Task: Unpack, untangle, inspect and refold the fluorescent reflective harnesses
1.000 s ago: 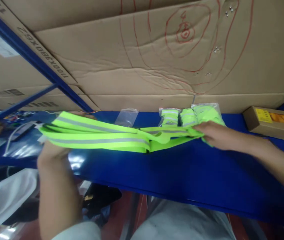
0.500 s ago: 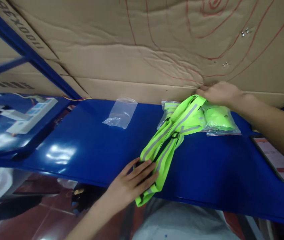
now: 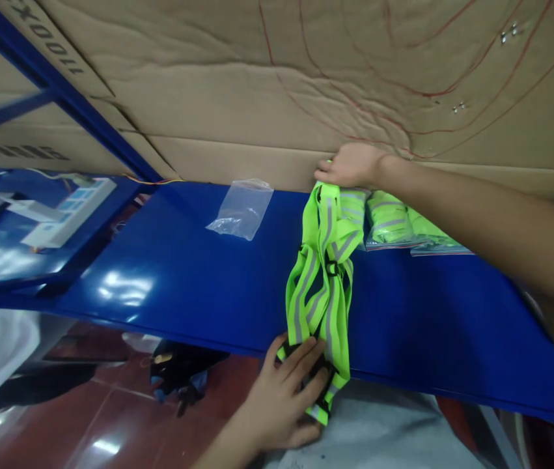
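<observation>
A neon-yellow reflective vest made of elastic straps with grey stripes and black buckles is stretched lengthwise across the blue table. My right hand pinches its far end beside the cardboard wall. At the near end, over the table's front edge, my left hand lies across the straps with its fingers curled round them. Behind and right of the vest are several clear bags packed with the same yellow material; my right forearm passes over some of them.
An empty clear plastic bag lies left of the vest on the blue table. Cardboard with red lines rises along the back. Farther left are a blue metal frame and a white power strip.
My right hand has moved left with the vest's far end, so the straps now run nearly straight toward me. My left hand has shifted slightly right and nearer. The phone at right is now mostly covered.
</observation>
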`<move>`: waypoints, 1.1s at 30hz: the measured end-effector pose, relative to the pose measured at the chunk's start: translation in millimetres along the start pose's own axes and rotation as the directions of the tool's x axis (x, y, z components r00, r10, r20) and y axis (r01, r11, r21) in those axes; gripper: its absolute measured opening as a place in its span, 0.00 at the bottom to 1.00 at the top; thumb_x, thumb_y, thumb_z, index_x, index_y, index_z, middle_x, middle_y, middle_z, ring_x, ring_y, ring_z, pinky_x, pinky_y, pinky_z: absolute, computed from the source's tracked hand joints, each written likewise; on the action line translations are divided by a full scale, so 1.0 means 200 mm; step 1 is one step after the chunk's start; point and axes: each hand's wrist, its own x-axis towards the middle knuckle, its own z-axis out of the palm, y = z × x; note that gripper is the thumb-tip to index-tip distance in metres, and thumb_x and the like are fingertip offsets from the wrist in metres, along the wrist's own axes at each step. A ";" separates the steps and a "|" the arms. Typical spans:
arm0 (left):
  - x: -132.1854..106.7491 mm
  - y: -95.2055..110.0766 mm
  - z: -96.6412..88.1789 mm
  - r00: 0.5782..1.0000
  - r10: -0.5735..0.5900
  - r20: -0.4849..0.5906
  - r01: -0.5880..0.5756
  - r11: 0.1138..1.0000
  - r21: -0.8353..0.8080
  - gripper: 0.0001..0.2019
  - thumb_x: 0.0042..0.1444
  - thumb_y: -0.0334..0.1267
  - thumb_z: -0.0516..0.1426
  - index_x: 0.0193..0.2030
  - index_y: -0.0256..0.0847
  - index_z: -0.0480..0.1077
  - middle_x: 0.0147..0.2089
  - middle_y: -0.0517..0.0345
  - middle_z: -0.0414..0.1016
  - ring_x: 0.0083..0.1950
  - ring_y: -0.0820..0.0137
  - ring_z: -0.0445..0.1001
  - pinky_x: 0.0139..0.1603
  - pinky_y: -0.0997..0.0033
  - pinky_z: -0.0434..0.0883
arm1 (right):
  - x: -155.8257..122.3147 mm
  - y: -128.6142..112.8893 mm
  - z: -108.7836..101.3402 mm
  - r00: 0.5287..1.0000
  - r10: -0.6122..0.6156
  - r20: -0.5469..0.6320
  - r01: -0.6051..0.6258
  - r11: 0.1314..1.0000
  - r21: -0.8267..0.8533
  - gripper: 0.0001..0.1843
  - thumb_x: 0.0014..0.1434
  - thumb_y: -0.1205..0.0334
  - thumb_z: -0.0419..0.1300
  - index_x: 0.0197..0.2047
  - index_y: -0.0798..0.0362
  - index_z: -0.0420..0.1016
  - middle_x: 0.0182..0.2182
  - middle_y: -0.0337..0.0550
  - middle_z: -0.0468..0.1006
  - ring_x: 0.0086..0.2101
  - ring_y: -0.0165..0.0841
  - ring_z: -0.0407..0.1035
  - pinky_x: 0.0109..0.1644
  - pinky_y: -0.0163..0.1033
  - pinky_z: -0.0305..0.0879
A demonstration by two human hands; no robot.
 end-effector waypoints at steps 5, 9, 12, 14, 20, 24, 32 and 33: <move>0.03 0.05 0.14 0.949 -0.037 -0.314 0.052 0.998 0.040 0.06 0.67 0.37 0.60 0.47 0.41 0.77 0.56 0.46 0.84 0.63 0.62 0.78 0.77 0.45 0.53 | 0.31 -0.10 -0.03 0.995 -0.093 -0.035 0.092 0.995 -0.024 0.18 0.71 0.72 0.48 0.58 0.62 0.72 0.48 0.55 0.82 0.39 0.36 0.77 0.45 0.42 0.66; 0.04 0.07 0.16 0.941 0.020 -0.338 0.018 0.994 0.108 0.08 0.63 0.28 0.63 0.45 0.44 0.78 0.54 0.54 0.85 0.59 0.68 0.80 0.78 0.49 0.53 | 0.47 -0.19 0.05 0.983 -0.166 -0.077 0.164 0.986 -0.035 0.20 0.74 0.70 0.43 0.61 0.58 0.71 0.52 0.54 0.79 0.44 0.39 0.75 0.45 0.43 0.65; 0.05 0.09 0.16 0.938 0.009 -0.346 0.038 0.991 0.127 0.07 0.63 0.29 0.64 0.45 0.45 0.79 0.56 0.56 0.84 0.63 0.69 0.78 0.80 0.49 0.48 | 0.52 -0.24 0.12 0.971 -0.197 -0.132 0.192 0.980 -0.047 0.22 0.74 0.71 0.40 0.60 0.59 0.71 0.52 0.55 0.78 0.50 0.40 0.72 0.49 0.46 0.64; 0.05 0.09 0.17 0.937 0.000 -0.350 0.053 0.989 0.140 0.07 0.64 0.29 0.63 0.45 0.46 0.79 0.58 0.58 0.84 0.67 0.68 0.76 0.82 0.47 0.43 | 0.53 -0.24 0.16 0.962 -0.216 -0.169 0.210 0.976 -0.053 0.23 0.74 0.71 0.39 0.59 0.60 0.72 0.52 0.56 0.77 0.52 0.40 0.70 0.54 0.48 0.62; 0.06 0.10 0.17 0.957 -0.003 -0.291 0.040 0.992 0.123 0.07 0.64 0.31 0.62 0.47 0.43 0.77 0.57 0.52 0.83 0.70 0.59 0.73 0.80 0.36 0.50 | 0.58 -0.25 0.17 0.956 -0.173 -0.236 0.178 0.984 0.001 0.25 0.73 0.66 0.43 0.66 0.61 0.69 0.51 0.54 0.78 0.54 0.42 0.72 0.60 0.55 0.62; 0.08 0.09 0.17 0.955 0.027 -0.294 0.011 0.992 0.127 0.07 0.64 0.32 0.63 0.48 0.43 0.76 0.56 0.53 0.84 0.68 0.59 0.75 0.79 0.39 0.58 | 0.47 -0.27 0.06 0.928 -0.048 -0.370 0.099 0.988 0.120 0.28 0.69 0.68 0.46 0.68 0.57 0.71 0.56 0.52 0.78 0.57 0.44 0.72 0.63 0.60 0.63; 0.09 0.09 0.17 0.956 0.052 -0.290 -0.015 0.992 0.129 0.07 0.66 0.31 0.60 0.48 0.42 0.76 0.55 0.52 0.84 0.67 0.61 0.76 0.80 0.41 0.56 | -0.11 -0.74 -0.20 0.827 0.001 -0.562 0.301 0.844 0.444 0.27 0.78 0.52 0.50 0.74 0.51 0.65 0.73 0.57 0.62 0.69 0.48 0.62 0.69 0.61 0.61; 0.10 0.09 0.17 0.955 0.059 -0.289 -0.022 0.992 0.127 0.07 0.66 0.31 0.59 0.48 0.42 0.76 0.55 0.52 0.84 0.67 0.61 0.76 0.80 0.41 0.56 | -0.14 -0.82 -0.16 0.830 -0.018 -0.558 0.341 0.807 0.482 0.29 0.77 0.48 0.50 0.75 0.50 0.63 0.75 0.56 0.59 0.71 0.47 0.59 0.72 0.61 0.58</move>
